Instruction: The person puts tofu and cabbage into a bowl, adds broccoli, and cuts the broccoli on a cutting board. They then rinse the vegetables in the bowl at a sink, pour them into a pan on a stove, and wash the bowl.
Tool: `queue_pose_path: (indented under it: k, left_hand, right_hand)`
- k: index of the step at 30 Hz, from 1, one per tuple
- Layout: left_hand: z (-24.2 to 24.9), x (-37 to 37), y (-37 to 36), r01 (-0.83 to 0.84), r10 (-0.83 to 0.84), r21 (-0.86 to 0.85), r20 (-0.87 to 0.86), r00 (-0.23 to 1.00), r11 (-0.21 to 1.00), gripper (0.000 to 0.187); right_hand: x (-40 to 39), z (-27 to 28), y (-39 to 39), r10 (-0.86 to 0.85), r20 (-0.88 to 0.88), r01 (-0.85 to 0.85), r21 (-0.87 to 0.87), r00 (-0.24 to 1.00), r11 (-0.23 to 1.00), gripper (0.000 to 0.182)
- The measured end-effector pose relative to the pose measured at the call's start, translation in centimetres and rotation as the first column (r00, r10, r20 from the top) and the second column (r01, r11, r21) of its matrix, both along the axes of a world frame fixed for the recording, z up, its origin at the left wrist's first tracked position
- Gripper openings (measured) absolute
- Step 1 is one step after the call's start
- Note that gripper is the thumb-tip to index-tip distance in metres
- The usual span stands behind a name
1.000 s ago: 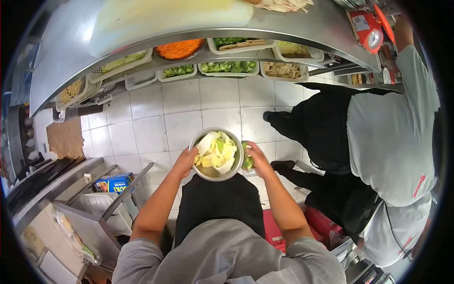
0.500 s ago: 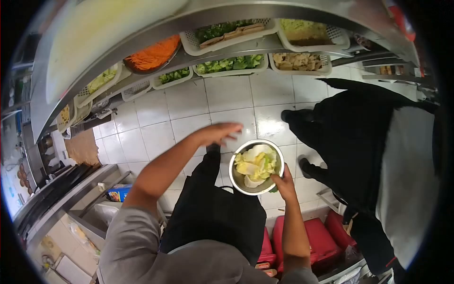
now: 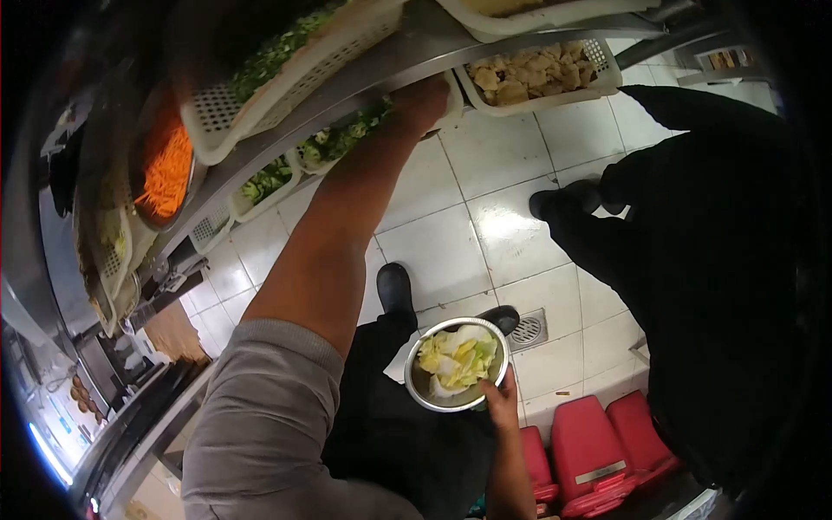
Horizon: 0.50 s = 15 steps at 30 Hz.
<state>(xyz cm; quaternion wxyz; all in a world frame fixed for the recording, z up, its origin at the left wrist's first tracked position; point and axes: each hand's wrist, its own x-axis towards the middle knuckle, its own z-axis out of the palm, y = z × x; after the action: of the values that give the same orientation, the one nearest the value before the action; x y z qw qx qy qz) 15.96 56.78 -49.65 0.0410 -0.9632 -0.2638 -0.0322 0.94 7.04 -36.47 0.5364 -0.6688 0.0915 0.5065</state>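
My right hand grips the rim of a steel bowl filled with pale cabbage leaves, held low over the tiled floor. My left arm stretches up and away; my left hand reaches into the white basket of green vegetables on the lower shelf. The shelf edge hides its fingers, so I cannot see whether they hold anything. Beside it sits a white basket of beige pieces.
The steel shelf unit also carries an orange shredded carrot bowl and a basket of greens. Another person in black trousers stands close on the right. Red crates sit below. A floor drain is near my shoes.
My left hand left the bowl and rose to the shelf basket. The right hand took the bowl alone and lowered it. My view tilted toward the shelves.
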Motion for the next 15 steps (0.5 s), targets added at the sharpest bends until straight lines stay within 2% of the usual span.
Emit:
queue_pose_path:
  k: [3, 6, 8, 10, 12, 13, 15]
  left_hand:
    - [-2.0, 0.1, 1.1, 0.022, -0.025, 0.02, 0.179, 0.984, 1.0, 0.017]
    - [-1.7, 0.0, 1.7, 0.052, -0.065, 0.163, 0.074, 0.995, 0.985, 0.019]
    - [-2.6, 0.2, 3.6, 0.084, -0.071, -0.059, 0.185, 0.98, 0.995, 0.022]
    - [-3.0, -0.5, 4.0, 0.077, -0.048, -0.123, 0.224, 0.973, 0.989, 0.027]
    - [-3.0, -1.9, 3.7, 0.021, -0.016, -0.021, 0.196, 0.98, 1.0, 0.032]
    - [-2.6, -3.0, 3.7, 0.089, -0.09, 0.045, 0.012, 0.996, 0.995, 0.033]
    - [-1.7, -6.0, 3.9, 0.25, -0.187, 0.135, -0.363, 0.913, 0.959, 0.036]
  right_hand:
    - [-0.8, -0.6, 0.0, -0.068, -0.053, 0.067, -0.021, 0.996, 0.997, 0.045]
    - [-0.9, -0.6, 0.8, -0.104, -0.043, 0.102, -0.025, 0.994, 0.994, 0.044]
    - [-0.9, -0.4, 1.1, -0.106, -0.021, 0.105, -0.02, 0.994, 0.994, 0.044]
    - [-1.1, 0.0, 1.2, -0.106, -0.015, 0.106, -0.037, 0.994, 0.994, 0.043]
    - [-1.5, -0.1, 1.3, -0.129, -0.001, 0.129, -0.035, 0.992, 0.991, 0.043]
    - [-1.5, 0.1, 1.3, -0.112, 0.018, 0.112, -0.041, 0.994, 0.993, 0.044]
    - [-1.4, 1.1, 1.7, -0.147, -0.019, 0.146, -0.04, 0.989, 0.988, 0.044]
